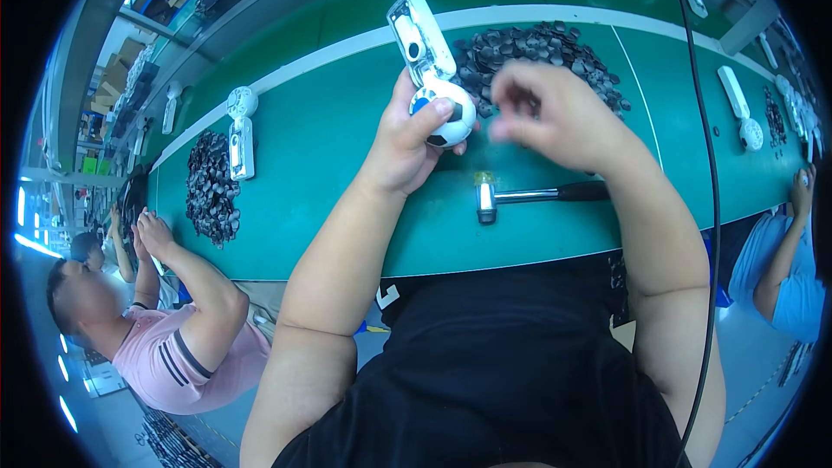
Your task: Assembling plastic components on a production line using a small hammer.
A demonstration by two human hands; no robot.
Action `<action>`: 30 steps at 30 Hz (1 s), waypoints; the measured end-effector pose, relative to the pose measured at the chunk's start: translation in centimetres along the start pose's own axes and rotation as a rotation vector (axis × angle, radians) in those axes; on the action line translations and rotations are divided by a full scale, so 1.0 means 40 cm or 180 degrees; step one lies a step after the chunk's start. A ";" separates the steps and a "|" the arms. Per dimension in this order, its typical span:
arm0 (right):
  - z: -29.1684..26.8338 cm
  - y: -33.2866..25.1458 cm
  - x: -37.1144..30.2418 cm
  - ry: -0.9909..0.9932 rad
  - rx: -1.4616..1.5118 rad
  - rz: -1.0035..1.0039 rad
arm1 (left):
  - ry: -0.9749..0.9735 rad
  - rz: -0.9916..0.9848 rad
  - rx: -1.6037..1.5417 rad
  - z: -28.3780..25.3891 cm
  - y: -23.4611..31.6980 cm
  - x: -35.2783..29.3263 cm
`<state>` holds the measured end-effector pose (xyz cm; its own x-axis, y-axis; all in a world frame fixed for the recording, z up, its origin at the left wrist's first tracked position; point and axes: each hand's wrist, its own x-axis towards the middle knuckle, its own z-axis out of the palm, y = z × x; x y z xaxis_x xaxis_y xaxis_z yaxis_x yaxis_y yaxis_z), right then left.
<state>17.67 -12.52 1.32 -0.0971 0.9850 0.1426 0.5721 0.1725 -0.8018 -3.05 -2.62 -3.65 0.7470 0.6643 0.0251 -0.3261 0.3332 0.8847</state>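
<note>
My left hand is closed round a white plastic device with a ball-shaped head in a black-and-white football pattern. Its long handle points away from me, showing a hollow inside with a dark oval part. The thumb presses on the head beside a small blue patch. Just right of the device hovers my right hand, fingers curled and smeared by motion; whether anything is between them is not visible. Beyond it lies a heap of small black rounded pieces. A hammer with a dark grip lies nearer me, below both hands.
Another black heap and a white device lie left on the green table. More white devices are at right and on the far surface. A black cable hangs at right. Co-workers sit either side, including one in pink.
</note>
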 end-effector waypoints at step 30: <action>0.120 -0.096 -0.040 -0.0546 -0.1419 0.0065 | 0.0881 0.0513 -0.0305 -0.073 -0.020 0.029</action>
<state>11.70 -14.75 1.38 -0.1938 0.9810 0.0016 0.8652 0.1717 -0.4711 -3.62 -0.14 -5.68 0.4999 0.8658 0.0221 -0.4900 0.2616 0.8315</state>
